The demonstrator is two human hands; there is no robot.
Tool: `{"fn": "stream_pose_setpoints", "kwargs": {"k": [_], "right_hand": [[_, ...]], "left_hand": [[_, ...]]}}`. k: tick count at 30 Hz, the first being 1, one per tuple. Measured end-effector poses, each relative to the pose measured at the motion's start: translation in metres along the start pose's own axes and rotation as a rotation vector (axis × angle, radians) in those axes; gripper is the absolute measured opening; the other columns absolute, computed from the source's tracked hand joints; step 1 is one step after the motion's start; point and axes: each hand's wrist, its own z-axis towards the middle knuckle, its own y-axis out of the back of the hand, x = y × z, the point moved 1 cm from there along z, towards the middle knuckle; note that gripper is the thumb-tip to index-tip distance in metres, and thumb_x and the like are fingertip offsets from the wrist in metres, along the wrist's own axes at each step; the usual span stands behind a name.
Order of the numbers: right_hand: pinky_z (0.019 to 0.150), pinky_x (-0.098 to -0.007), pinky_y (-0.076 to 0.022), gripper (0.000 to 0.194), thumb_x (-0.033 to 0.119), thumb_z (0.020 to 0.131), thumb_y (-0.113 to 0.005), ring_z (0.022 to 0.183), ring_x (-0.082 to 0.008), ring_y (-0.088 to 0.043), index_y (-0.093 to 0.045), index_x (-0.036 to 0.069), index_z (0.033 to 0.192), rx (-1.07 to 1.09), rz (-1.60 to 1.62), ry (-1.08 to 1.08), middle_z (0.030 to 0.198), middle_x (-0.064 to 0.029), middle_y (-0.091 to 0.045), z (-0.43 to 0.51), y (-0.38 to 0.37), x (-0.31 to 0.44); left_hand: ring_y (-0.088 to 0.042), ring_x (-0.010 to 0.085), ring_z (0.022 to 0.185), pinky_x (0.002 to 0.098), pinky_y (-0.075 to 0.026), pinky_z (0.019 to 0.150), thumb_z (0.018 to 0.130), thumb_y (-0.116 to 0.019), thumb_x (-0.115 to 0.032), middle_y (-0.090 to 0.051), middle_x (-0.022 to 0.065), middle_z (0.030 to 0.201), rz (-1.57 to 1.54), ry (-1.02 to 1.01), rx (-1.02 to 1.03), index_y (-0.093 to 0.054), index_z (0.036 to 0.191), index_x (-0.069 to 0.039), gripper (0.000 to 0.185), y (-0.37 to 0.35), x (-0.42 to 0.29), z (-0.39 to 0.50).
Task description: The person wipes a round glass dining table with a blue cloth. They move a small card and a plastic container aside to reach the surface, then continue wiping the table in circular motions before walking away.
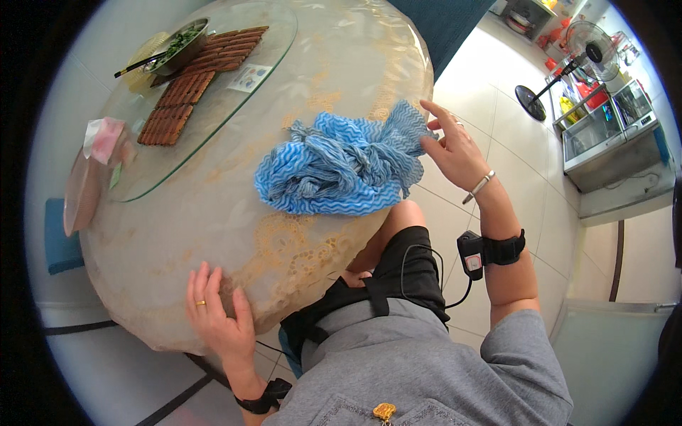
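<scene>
A crumpled blue-and-white wavy-striped cloth [341,165] lies in a loose heap on the table near its right edge. My right hand [453,144] is at the cloth's right end, thumb and fingers apart around its gathered edge. Whether the fingertips touch the fabric is hard to tell. My left hand [221,314] rests at the near left edge of the round table [202,223], fingers spread and holding nothing. A translucent cover with a gold lace pattern is spread over the tabletop.
A glass turntable [213,120] carries brown slatted mats [181,101] and a metal bowl [181,45] of chopped greens with chopsticks [139,64]. A pink basket [82,191] stands at the left rim. Beyond the table are a standing fan [559,74] and a glass-fronted cabinet [602,133].
</scene>
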Motion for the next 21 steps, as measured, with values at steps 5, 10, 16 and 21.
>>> {"fn": "stream_pose_setpoints", "kwargs": {"k": [5, 10, 16, 21], "right_hand": [[0.081, -0.0413, -0.0529, 0.035, 0.023, 0.086, -0.068, 0.091, -0.0338, -0.067, -0.064, 0.001, 0.113, 0.082, -0.155, -0.09, 0.098, -0.0203, -0.068, 0.012, 0.004, 0.006], [0.071, -0.0297, -0.0516, 0.022, 0.016, 0.091, -0.065, 0.074, -0.0157, -0.061, -0.064, -0.003, 0.103, 0.001, 0.314, 0.102, 0.083, -0.0108, -0.066, 0.025, 0.014, 0.04], [0.084, -0.0399, -0.0494, 0.04, 0.024, 0.088, -0.072, 0.095, -0.0263, -0.063, -0.06, 0.01, 0.123, 0.162, 0.284, 0.524, 0.107, -0.0161, -0.065, 0.012, -0.045, 0.113], [0.095, -0.0487, -0.042, 0.069, 0.031, 0.076, -0.081, 0.11, -0.0354, -0.057, -0.051, 0.018, 0.136, 0.105, -0.202, 0.691, 0.126, -0.0167, -0.058, -0.017, -0.082, 0.128]], "left_hand": [[-0.046, 0.0361, 0.133, 0.0484, -0.034, 0.108, 0.09, -0.059, -0.024, -0.055, 0.0133, 0.138, 0.015, 0.002, -0.002, -0.062, 0.124, -0.004, 0.04, -0.002, 0.003, -0.002], [-0.046, 0.0364, 0.133, 0.048, -0.034, 0.108, 0.09, -0.059, -0.026, -0.055, 0.0137, 0.139, 0.003, -0.001, -0.011, -0.062, 0.124, -0.004, 0.041, -0.004, 0.004, -0.002], [-0.047, 0.0363, 0.132, 0.048, -0.035, 0.108, 0.089, -0.06, -0.025, -0.056, 0.0134, 0.137, 0.013, -0.011, -0.022, -0.061, 0.124, -0.004, 0.041, -0.002, 0.004, -0.003], [-0.048, 0.0349, 0.132, 0.047, -0.034, 0.109, 0.091, -0.06, -0.023, -0.057, 0.0129, 0.137, -0.004, 0.001, -0.029, -0.062, 0.124, -0.004, 0.038, -0.001, 0.004, -0.004]]}}
